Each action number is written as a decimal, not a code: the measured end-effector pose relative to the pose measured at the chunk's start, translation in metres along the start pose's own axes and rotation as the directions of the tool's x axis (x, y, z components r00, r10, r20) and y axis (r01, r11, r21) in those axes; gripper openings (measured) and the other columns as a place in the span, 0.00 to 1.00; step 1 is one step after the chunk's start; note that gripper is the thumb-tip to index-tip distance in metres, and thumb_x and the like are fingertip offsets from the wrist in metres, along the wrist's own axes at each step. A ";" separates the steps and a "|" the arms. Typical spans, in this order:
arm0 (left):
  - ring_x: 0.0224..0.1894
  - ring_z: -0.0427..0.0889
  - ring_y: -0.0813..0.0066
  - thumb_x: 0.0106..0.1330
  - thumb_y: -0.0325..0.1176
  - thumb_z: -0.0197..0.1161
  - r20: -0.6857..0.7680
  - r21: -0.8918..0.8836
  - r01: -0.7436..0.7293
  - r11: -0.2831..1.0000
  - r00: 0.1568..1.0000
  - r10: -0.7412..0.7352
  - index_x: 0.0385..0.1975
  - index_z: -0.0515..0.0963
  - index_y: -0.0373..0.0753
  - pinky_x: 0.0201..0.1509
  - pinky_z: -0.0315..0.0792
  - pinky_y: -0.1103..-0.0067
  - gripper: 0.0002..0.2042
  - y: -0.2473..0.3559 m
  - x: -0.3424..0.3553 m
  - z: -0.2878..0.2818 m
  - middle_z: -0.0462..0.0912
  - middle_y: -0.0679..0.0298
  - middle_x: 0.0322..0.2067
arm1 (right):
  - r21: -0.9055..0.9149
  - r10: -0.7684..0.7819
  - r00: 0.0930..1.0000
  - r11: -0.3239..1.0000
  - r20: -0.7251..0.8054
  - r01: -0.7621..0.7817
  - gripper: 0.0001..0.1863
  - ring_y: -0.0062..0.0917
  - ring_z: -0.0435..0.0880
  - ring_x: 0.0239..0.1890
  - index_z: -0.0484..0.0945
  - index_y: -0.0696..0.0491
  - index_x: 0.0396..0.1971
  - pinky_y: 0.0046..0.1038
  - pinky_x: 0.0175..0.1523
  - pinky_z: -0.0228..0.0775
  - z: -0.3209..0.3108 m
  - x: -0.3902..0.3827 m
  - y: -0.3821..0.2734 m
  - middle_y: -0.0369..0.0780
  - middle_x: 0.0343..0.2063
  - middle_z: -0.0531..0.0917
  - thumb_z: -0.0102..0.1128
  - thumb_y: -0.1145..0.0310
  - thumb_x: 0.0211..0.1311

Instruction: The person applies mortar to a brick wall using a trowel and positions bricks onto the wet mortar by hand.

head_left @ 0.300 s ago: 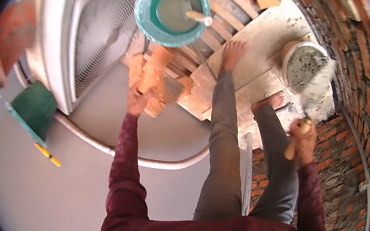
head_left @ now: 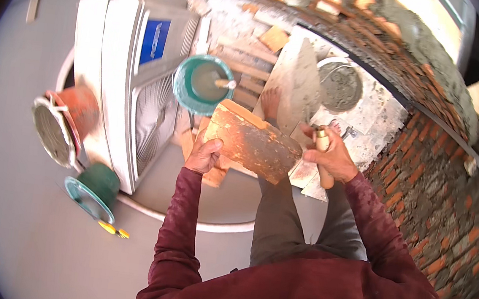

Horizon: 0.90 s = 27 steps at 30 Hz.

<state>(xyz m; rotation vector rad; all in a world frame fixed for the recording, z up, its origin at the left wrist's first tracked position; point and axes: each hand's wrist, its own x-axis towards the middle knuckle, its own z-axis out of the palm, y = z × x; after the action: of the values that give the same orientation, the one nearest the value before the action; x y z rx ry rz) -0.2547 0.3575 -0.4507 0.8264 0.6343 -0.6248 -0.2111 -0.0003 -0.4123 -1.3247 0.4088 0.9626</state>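
Observation:
My left hand [head_left: 204,156] grips one end of an orange-brown brick [head_left: 249,142] with a dark patch on its face, raised in front of my legs. In my right hand [head_left: 334,159] is a trowel, held by its wooden handle [head_left: 325,175]. The grey trowel blade [head_left: 299,76] points away from me, beyond the brick's right end. A white-rimmed bucket of wet grey mortar [head_left: 340,89] stands past my right hand. Left of the blade, a teal bucket [head_left: 182,87] holds cloudy water and a wooden-handled tool [head_left: 224,83].
A brick wall with mortar [head_left: 447,211] rises on the right, and another course [head_left: 385,36] curves across the far side. At left stand a white appliance-like housing [head_left: 119,81], an orange bucket [head_left: 80,109] and a green tub [head_left: 101,183]. Loose bricks [head_left: 215,175] lie behind the held one.
My left hand has lifted the brick from the pile and brought it right, before my legs. The trowel has swung left from beside the mortar bucket toward the brick. The view has shifted.

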 end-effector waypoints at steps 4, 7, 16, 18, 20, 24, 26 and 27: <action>0.57 0.78 0.69 0.64 0.30 0.66 0.331 0.014 -0.044 0.999 0.943 0.037 0.64 0.63 0.32 0.59 0.76 0.73 0.30 0.063 0.043 0.111 0.76 0.59 0.57 | 0.174 -0.149 0.974 0.968 -0.172 0.179 0.27 0.16 0.74 0.49 0.70 0.58 0.44 0.22 0.55 0.69 -0.001 -0.066 -0.073 0.34 0.44 0.76 0.79 0.74 0.48; 0.62 0.74 0.64 0.67 0.34 0.66 0.313 0.108 0.057 0.993 0.946 -0.088 0.68 0.56 0.34 0.63 0.74 0.66 0.34 0.071 0.071 0.165 0.70 0.56 0.62 | 0.127 -0.296 0.872 0.921 -0.389 0.369 0.27 0.16 0.74 0.48 0.71 0.59 0.46 0.21 0.53 0.69 -0.008 -0.103 -0.095 0.35 0.41 0.76 0.77 0.77 0.46; 0.53 0.79 0.67 0.60 0.29 0.68 0.110 0.695 -0.002 0.719 0.988 -0.104 0.69 0.53 0.41 0.54 0.77 0.71 0.39 -0.014 0.054 0.445 0.73 0.58 0.56 | -0.030 -0.227 0.456 0.916 -0.860 0.400 0.38 0.23 0.82 0.40 0.72 0.67 0.47 0.28 0.46 0.75 -0.050 -0.192 -0.080 0.45 0.36 0.83 0.80 0.58 0.42; 0.52 0.78 0.70 0.57 0.27 0.68 0.299 0.736 -0.112 0.667 0.938 -0.173 0.67 0.57 0.38 0.52 0.76 0.73 0.37 -0.038 0.068 0.482 0.73 0.58 0.55 | 0.008 -0.180 0.376 0.895 -0.909 0.447 0.33 0.24 0.83 0.45 0.71 0.68 0.44 0.27 0.48 0.77 -0.067 -0.205 -0.052 0.47 0.42 0.84 0.77 0.58 0.51; 0.52 0.78 0.70 0.53 0.26 0.70 0.459 0.780 -0.270 0.565 0.861 -0.221 0.65 0.60 0.34 0.54 0.75 0.75 0.37 -0.056 0.083 0.530 0.74 0.57 0.54 | 0.211 -0.088 0.346 0.647 -0.934 0.732 0.26 0.23 0.83 0.46 0.71 0.66 0.44 0.27 0.46 0.78 -0.088 -0.217 -0.025 0.45 0.43 0.84 0.72 0.61 0.57; 0.62 0.67 0.53 0.37 0.40 0.77 0.820 0.539 -0.842 -0.034 0.533 -0.207 0.71 0.49 0.27 0.68 0.62 0.67 0.59 -0.101 0.161 0.630 0.66 0.45 0.60 | 0.494 0.232 0.456 0.605 -0.859 0.624 0.14 0.22 0.84 0.43 0.72 0.61 0.40 0.24 0.41 0.80 -0.130 -0.252 0.058 0.41 0.40 0.82 0.63 0.66 0.67; 0.60 0.66 0.52 0.36 0.40 0.76 0.879 0.366 -0.919 -0.147 0.393 -0.269 0.71 0.56 0.32 0.67 0.62 0.64 0.55 -0.136 0.181 0.695 0.67 0.46 0.59 | 0.579 0.370 0.466 0.666 -0.804 0.470 0.13 0.22 0.85 0.39 0.72 0.59 0.39 0.24 0.38 0.80 -0.147 -0.271 0.102 0.39 0.36 0.82 0.62 0.64 0.67; 0.60 0.66 0.51 0.36 0.40 0.75 0.881 0.336 -0.923 -0.187 0.379 -0.284 0.70 0.59 0.34 0.67 0.63 0.64 0.53 -0.151 0.197 0.719 0.67 0.46 0.58 | 0.618 0.414 0.483 0.670 -0.771 0.412 0.13 0.22 0.86 0.37 0.72 0.59 0.38 0.24 0.36 0.80 -0.152 -0.271 0.119 0.39 0.35 0.81 0.62 0.64 0.67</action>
<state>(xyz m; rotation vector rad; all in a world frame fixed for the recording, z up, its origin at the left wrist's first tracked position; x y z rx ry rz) -0.0466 -0.3554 -0.2877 1.8694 -1.4482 -0.5928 -0.4194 -0.2446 -0.3238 -0.8900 1.4739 -0.1079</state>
